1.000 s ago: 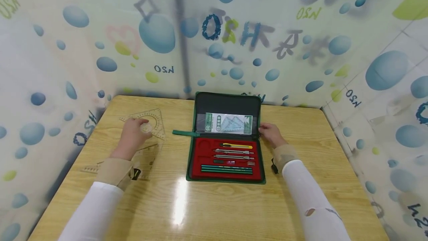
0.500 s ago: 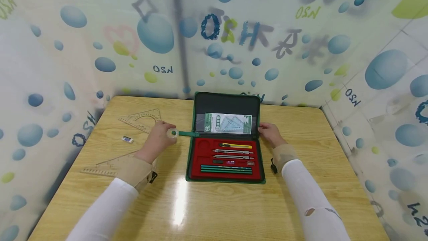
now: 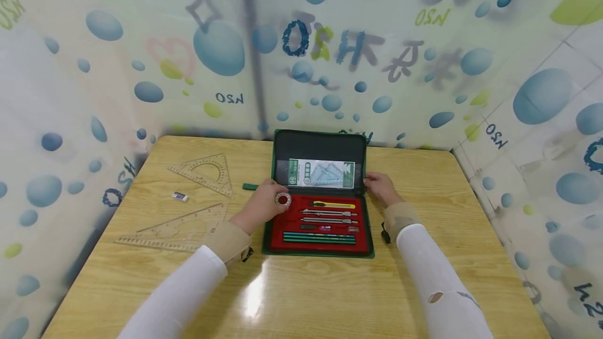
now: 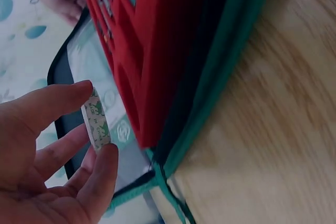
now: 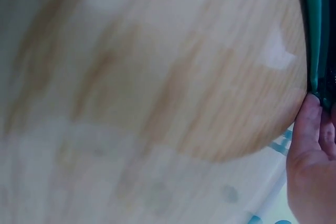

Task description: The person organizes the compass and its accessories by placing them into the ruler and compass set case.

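My left hand [image 3: 260, 204] pinches a small roll of tape [image 4: 96, 121] by its edge between thumb and fingertips. Printed lettering shows on the roll's inner face in the left wrist view. The hand is over the upper left of the red tray [image 3: 292, 216] of an open geometry set case [image 3: 320, 143], close to a round recess. At the case's right side, my right hand [image 3: 383, 191] grips the green edge by the hinge; some of its fingers are hidden. Several green pencils [image 3: 319, 238], two compass-like metal instruments [image 3: 328, 217] and a yellow cutter [image 3: 334, 205] lie in the tray.
Two transparent set squares, one with a protractor arc [image 3: 226, 171] and a longer one [image 3: 155, 245], lie on the wooden table [image 3: 325, 297] at left. Between them is a white eraser with a dark sleeve [image 3: 180, 196]. A patterned curtain [image 3: 400, 41] surrounds the table.
My left hand has carried the roll of tape rightward from beside the set squares, past the green strap, to the tray's upper left. The right hand has stayed at the case's edge.
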A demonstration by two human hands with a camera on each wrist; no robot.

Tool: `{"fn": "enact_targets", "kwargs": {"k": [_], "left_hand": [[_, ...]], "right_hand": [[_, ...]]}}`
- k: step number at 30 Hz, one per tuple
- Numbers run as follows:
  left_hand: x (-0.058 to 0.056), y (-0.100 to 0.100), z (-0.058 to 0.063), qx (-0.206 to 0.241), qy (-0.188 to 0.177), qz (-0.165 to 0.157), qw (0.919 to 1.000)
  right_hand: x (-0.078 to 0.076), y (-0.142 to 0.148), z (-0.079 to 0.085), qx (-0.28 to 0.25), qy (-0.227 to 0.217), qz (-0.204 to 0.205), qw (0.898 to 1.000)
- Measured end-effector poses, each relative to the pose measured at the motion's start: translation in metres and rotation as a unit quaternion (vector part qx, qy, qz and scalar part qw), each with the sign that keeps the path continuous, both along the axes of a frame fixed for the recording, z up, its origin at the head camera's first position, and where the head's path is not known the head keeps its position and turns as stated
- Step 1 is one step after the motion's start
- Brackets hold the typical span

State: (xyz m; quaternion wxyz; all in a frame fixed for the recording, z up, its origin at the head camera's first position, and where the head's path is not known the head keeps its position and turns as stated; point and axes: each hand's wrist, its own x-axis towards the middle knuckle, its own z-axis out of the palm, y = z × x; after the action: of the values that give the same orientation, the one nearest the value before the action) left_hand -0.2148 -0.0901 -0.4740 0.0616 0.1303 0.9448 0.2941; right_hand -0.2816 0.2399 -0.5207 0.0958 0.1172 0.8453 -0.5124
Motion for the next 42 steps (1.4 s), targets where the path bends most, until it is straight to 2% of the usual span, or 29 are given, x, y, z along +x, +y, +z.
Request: {"fn": "enact_targets", "kwargs": {"k": [5, 9, 17, 28, 36, 42], "left_hand": [[-0.001, 0.016, -0.009, -0.044, -0.005, -0.002, 0.999], [-0.001, 0.022, -0.012, -0.065, -0.007, 0.0, 0.9978], [0.001, 0.024, -0.011, -0.076, -0.016, 0.011, 0.9969], [0.003, 0.022, -0.01, -0.081, 0.001, 0.025, 0.9964], [0.003, 0.023, -0.01, -0.099, -0.003, 0.013, 0.995], [0.003, 0.023, -0.011, -0.108, 0.022, 0.005, 0.9939]], "right_hand": [[0.0, 0.0, 0.0, -0.003, -0.001, -0.002, 1.0], [0.0, 0.0, 0.0, -0.004, -0.003, -0.006, 1.0], [0.001, -0.001, 0.002, -0.006, -0.005, -0.007, 1.0], [0.001, 0.0, 0.001, -0.007, 0.001, 0.001, 1.0], [0.001, -0.001, 0.001, -0.008, -0.002, -0.005, 1.0], [0.001, 0.0, 0.002, -0.01, -0.007, -0.006, 1.0]]}}
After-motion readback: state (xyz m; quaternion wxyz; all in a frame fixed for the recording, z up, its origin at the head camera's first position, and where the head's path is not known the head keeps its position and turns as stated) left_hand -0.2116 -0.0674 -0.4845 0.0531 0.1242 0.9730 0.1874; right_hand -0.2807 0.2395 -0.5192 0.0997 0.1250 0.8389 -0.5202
